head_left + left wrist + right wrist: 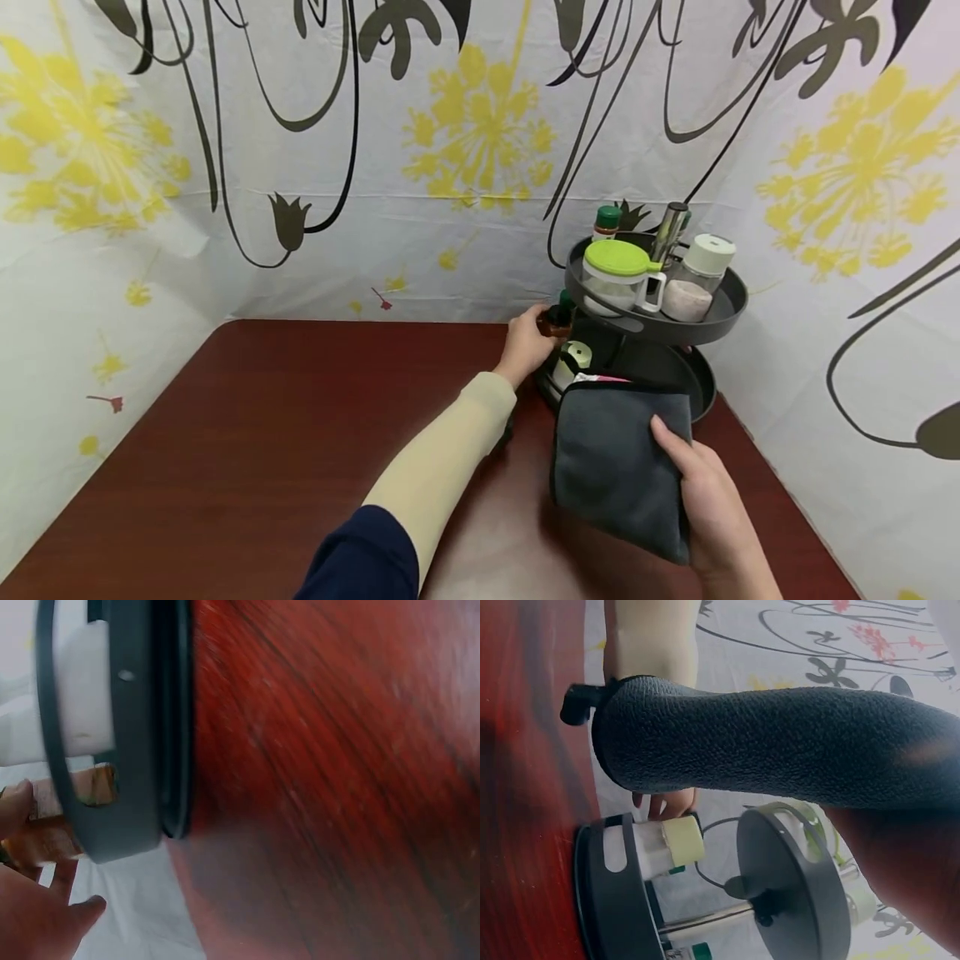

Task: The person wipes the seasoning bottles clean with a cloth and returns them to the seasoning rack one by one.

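At the back of the table, my left hand grips a small brown bottle at the left side of a two-tier black rack's lower tray. The left wrist view shows fingers around this bottle, partly behind the tray wall. My right hand holds a dark grey fabric pouch in front of the rack, thumb on its face. A pink and white edge shows at the pouch's top. Beside the bottle stands a jar with a pale yellow-green cap. The pouch hides part of the lower tray.
The rack's upper tray carries a lime-lidded jar, a white-capped shaker, a green-capped bottle and a metallic cylinder. Patterned fabric hangs behind the dark red wooden table.
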Action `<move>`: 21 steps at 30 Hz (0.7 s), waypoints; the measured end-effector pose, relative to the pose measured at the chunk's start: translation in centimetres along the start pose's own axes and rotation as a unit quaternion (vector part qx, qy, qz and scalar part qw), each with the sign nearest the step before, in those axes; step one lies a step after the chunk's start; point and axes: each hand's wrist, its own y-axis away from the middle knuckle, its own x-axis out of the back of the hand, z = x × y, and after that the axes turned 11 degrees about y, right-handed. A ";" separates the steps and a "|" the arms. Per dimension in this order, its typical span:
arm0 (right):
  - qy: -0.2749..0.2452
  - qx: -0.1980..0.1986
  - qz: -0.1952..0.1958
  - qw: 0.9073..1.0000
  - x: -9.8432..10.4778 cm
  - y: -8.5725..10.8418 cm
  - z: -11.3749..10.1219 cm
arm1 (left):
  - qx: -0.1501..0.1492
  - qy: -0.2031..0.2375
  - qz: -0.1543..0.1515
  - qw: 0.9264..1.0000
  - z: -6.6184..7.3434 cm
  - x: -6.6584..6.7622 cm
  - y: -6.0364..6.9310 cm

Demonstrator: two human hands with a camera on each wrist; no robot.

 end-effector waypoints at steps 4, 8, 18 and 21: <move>-0.009 0.002 0.000 1.000 -0.8 0.0 0.4 | 0.004 -0.031 -0.022 0.999 -0.8 0.2 -0.2; -0.013 -0.002 -0.005 1.000 -1.1 -0.1 0.5 | 0.005 -0.034 -0.032 0.999 -0.7 0.5 -0.2; -0.031 0.013 -0.026 0.999 -1.3 -0.7 0.1 | 0.011 -0.027 -0.077 0.997 0.1 3.7 1.4; -0.037 0.018 -0.029 0.999 -1.3 -1.2 -0.2 | -0.001 -0.003 -0.061 0.998 1.0 6.0 3.0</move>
